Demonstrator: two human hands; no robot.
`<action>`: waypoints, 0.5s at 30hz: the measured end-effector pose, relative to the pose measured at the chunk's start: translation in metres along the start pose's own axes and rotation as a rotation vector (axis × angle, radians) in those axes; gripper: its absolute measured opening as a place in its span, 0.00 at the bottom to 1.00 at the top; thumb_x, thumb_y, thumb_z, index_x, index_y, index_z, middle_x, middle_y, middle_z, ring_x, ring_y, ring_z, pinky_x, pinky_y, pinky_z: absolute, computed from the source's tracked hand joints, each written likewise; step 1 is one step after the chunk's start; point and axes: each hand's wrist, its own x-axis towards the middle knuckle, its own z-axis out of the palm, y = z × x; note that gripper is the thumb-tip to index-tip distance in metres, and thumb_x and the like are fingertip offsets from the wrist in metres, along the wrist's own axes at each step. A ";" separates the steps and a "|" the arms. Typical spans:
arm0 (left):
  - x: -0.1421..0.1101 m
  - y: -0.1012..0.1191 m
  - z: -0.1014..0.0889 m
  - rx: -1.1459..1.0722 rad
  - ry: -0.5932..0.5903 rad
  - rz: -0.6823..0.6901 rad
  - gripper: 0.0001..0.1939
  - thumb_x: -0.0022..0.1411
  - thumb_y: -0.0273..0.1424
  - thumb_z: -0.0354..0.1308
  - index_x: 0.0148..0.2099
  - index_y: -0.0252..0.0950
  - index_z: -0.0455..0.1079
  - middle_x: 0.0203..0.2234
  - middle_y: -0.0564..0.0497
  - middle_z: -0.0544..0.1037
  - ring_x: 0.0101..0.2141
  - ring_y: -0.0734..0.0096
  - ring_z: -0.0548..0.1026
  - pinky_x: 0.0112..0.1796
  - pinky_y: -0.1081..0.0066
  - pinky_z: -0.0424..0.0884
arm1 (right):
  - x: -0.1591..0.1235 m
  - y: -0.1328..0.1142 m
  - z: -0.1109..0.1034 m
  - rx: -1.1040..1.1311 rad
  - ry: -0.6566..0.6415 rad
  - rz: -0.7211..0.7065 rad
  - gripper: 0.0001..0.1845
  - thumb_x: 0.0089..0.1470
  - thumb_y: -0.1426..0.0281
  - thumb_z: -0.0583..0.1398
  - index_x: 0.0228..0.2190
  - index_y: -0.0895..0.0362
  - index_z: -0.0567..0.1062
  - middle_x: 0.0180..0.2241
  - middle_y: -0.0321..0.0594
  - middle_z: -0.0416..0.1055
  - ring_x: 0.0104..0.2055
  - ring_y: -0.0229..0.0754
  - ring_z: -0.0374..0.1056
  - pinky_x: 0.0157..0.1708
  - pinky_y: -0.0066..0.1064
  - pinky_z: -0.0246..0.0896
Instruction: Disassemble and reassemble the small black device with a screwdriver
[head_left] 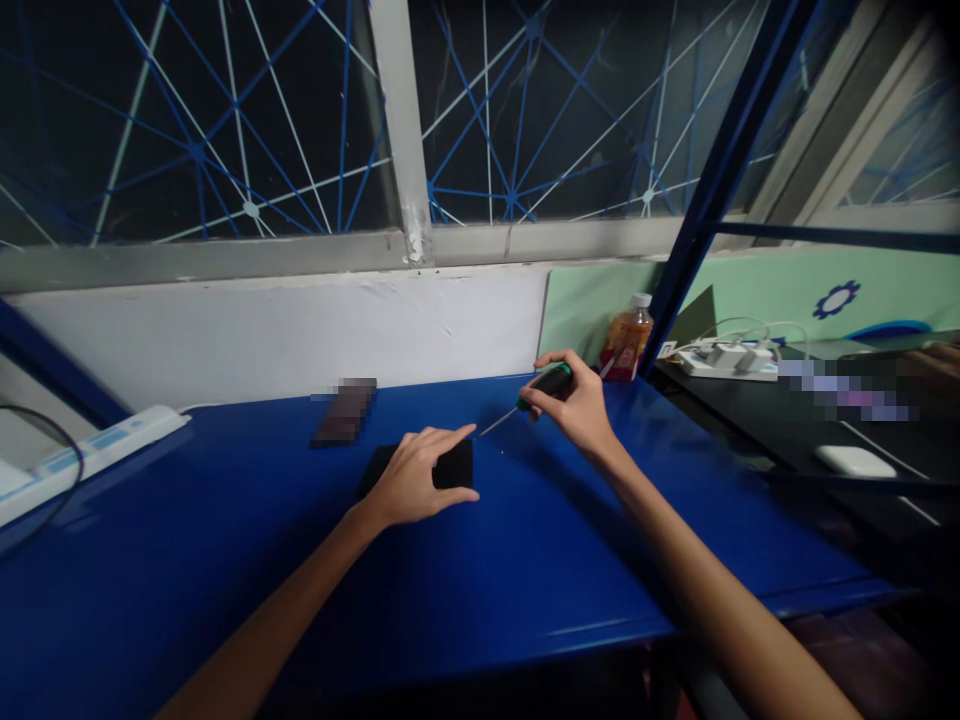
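The screwdriver (pixel 553 381) is over the far middle of the blue desk (pixel 225 540), its long axis slanting from the handle at far right to the tip at near left, so that it points at the far right corner of the black block (pixel 456 466) (whether the tip touches, I cannot tell). The right hand (pixel 583 400) grasps its green-and-black handle between thumb and fingers. The left hand (pixel 412 482) lies over the block, thumb and forefinger spread apart towards the right; whether it grips or only rests there, I cannot tell. The block, partly hidden, seems to run left to right. The bottle (pixel 628 345) stands upright at the far right, its white cap (pixel 640 299) on; amber shows above a red label, but whether that is drink or wrapper, I cannot tell
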 end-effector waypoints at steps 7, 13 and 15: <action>0.002 0.010 -0.020 -0.158 0.127 -0.078 0.38 0.54 0.45 0.62 0.64 0.43 0.55 0.54 0.45 0.70 0.54 0.49 0.65 0.55 0.45 0.57 | -0.002 -0.002 0.005 0.087 0.066 -0.054 0.18 0.46 0.68 0.65 0.37 0.54 0.62 0.24 0.34 0.73 0.18 0.38 0.69 0.19 0.30 0.66; 0.002 0.011 -0.024 -0.232 0.174 -0.039 0.36 0.55 0.42 0.62 0.63 0.42 0.58 0.54 0.43 0.70 0.54 0.49 0.66 0.55 0.46 0.58 | -0.003 -0.006 0.006 0.115 0.094 -0.070 0.19 0.46 0.67 0.65 0.36 0.53 0.62 0.24 0.35 0.73 0.18 0.38 0.69 0.19 0.31 0.66; 0.002 0.011 -0.024 -0.236 0.172 -0.039 0.35 0.55 0.41 0.62 0.63 0.42 0.58 0.54 0.44 0.70 0.54 0.49 0.66 0.55 0.47 0.59 | -0.003 -0.007 0.006 0.113 0.102 -0.071 0.19 0.46 0.67 0.65 0.36 0.54 0.62 0.24 0.35 0.73 0.18 0.38 0.69 0.19 0.31 0.67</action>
